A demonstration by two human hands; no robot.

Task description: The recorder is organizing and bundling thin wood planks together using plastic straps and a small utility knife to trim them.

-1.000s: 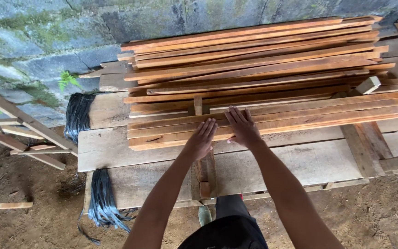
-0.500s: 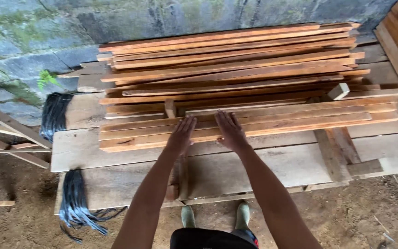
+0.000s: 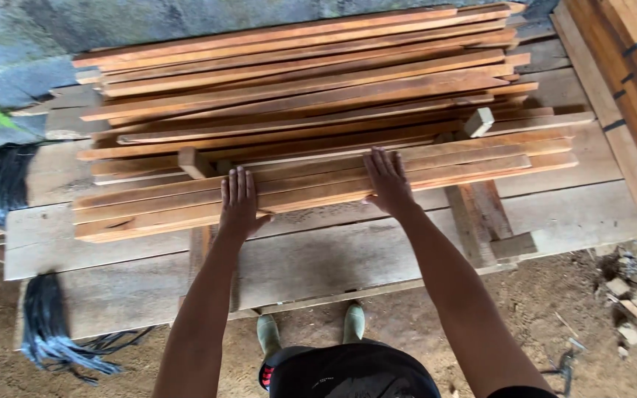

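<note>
- Head view: both hands are laid flat on the front slats (image 3: 318, 184) of a stack of reddish wood strips, which rests on the tabletop (image 3: 377, 250) of rough grey planks.
- The left hand (image 3: 239, 203) is spread open, palm down, near the middle of the front slats; nothing is clasped in its grip.
- The right hand (image 3: 388, 180) is likewise open and pressed flat, further toward the right end, well apart from the left; its grip is empty too.
- The slats lie lengthwise along the tabletop, close to its front edge, with the taller pile (image 3: 296, 81) behind them toward the wall (image 3: 186, 15).
- A small wood block (image 3: 478, 121) sits on the pile near its right end; black strap bundles (image 3: 46, 332) hang off the tabletop's left edge.
- By judgement, the slats are being pressed or evened up: even pressure from both palms is called for, with fingers kept clear of the gaps between strips.
- A skewed push could fan the ends out, so the hands are best kept balanced about the slats' middle.
</note>
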